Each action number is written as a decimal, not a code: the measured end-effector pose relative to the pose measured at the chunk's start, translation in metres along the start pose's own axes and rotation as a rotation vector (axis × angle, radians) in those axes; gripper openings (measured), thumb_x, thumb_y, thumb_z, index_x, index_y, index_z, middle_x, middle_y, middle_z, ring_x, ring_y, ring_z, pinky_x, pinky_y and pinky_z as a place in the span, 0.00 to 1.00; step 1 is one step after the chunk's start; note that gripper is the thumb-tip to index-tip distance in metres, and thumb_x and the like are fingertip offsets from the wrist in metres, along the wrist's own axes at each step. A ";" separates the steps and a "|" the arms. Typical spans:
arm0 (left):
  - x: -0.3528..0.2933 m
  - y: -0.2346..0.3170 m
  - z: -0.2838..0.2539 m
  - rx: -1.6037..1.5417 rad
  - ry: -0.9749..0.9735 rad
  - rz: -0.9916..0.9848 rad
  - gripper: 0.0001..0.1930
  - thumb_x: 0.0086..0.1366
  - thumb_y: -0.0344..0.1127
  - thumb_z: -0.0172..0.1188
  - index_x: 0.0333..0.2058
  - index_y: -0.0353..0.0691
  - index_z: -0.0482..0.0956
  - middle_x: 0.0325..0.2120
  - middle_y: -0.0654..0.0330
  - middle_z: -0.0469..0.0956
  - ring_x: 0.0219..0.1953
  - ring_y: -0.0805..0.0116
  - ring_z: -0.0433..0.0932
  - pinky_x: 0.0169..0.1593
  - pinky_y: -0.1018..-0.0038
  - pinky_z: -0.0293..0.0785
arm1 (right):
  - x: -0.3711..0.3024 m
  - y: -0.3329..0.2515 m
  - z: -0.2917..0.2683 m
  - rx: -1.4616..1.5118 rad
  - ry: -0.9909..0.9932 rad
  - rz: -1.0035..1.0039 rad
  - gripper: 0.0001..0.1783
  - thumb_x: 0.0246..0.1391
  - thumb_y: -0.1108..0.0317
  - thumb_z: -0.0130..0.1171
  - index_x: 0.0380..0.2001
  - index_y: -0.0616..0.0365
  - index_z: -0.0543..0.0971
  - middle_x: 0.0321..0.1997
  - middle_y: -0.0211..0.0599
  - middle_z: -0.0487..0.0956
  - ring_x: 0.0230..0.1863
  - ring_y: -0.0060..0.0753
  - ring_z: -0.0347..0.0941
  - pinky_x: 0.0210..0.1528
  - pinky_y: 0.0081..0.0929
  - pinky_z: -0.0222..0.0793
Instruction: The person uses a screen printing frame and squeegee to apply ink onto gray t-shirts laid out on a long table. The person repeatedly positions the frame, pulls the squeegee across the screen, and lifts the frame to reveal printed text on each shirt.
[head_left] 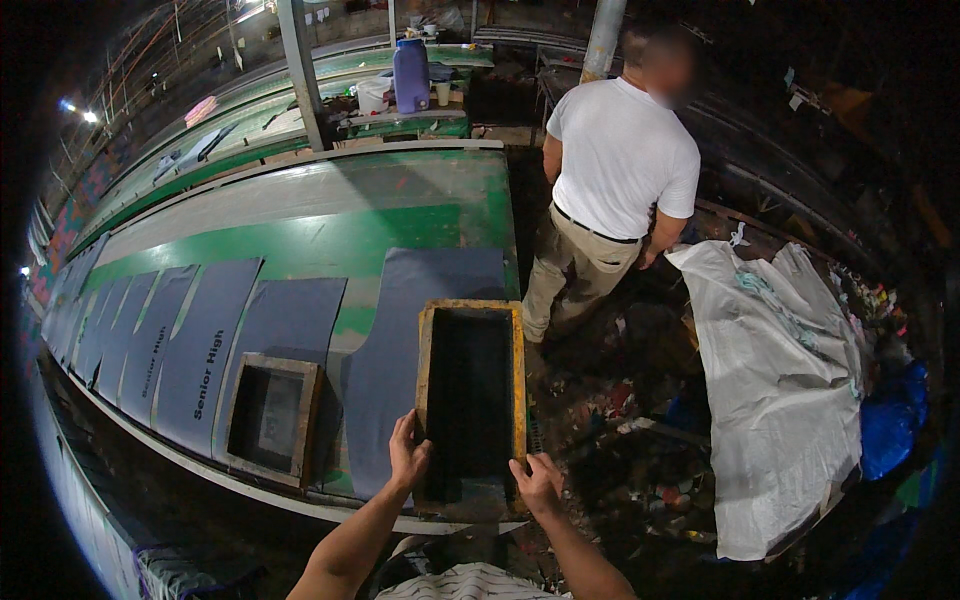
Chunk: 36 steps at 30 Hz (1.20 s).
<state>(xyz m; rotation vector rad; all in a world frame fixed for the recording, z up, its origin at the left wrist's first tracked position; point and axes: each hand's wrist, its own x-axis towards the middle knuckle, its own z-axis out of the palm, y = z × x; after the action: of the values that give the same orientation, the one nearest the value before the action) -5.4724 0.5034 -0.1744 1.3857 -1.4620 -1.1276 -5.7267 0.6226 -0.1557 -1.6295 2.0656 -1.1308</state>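
Observation:
Both my hands grip a wooden-framed printing screen [519, 370] with a dark mesh. My left hand [408, 455] is closed on its left rail near the lower corner. On the lower right corner, my right hand [540, 484] has its fingers closed round the rail. Beneath the screen, a grey-blue cut cloth piece [395, 310] lies on the green table; the screen covers part of it. A smaller wooden-framed screen [307, 420] rests to the left, overlapping another cloth piece [290, 310].
Several printed cloth pieces [210, 330] line the long green table [440, 225] leftward. A person in a white shirt [620, 160] stands beyond its right end. A large whitish sack [770, 400] lies at right among scraps. A purple jug [411, 78] and white bucket [373, 95] stand behind.

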 end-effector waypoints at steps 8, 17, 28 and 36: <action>0.001 -0.001 -0.001 0.007 -0.032 0.041 0.36 0.54 0.18 0.57 0.66 0.27 0.66 0.58 0.50 0.70 0.64 0.53 0.71 0.68 0.65 0.67 | -0.001 0.006 0.005 -0.094 -0.051 0.037 0.20 0.60 0.56 0.68 0.38 0.65 0.81 0.37 0.49 0.80 0.39 0.54 0.80 0.39 0.42 0.74; -0.001 -0.012 -0.003 0.115 0.024 0.085 0.35 0.52 0.20 0.60 0.63 0.31 0.69 0.51 0.50 0.73 0.56 0.51 0.75 0.63 0.65 0.71 | 0.000 -0.005 0.001 -0.164 -0.079 0.008 0.25 0.58 0.53 0.70 0.45 0.65 0.82 0.43 0.50 0.80 0.44 0.54 0.80 0.42 0.41 0.77; -0.002 0.009 -0.002 0.114 0.028 0.042 0.34 0.51 0.22 0.62 0.61 0.33 0.71 0.49 0.48 0.74 0.54 0.45 0.76 0.61 0.61 0.72 | -0.021 -0.058 0.004 -0.092 -0.231 -0.547 0.18 0.46 0.74 0.61 0.44 0.63 0.83 0.43 0.48 0.82 0.47 0.50 0.79 0.51 0.46 0.74; 0.003 -0.006 -0.002 0.149 0.042 0.071 0.33 0.52 0.22 0.60 0.61 0.33 0.71 0.49 0.48 0.74 0.54 0.47 0.76 0.60 0.63 0.73 | -0.020 -0.065 -0.002 -0.077 -0.299 -0.488 0.17 0.42 0.78 0.60 0.40 0.64 0.82 0.43 0.48 0.83 0.46 0.54 0.79 0.50 0.46 0.77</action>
<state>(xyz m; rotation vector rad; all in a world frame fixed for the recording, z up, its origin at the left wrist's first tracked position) -5.4688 0.4998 -0.1793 1.4383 -1.5791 -0.9560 -5.6767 0.6376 -0.1129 -2.2614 1.5865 -0.8693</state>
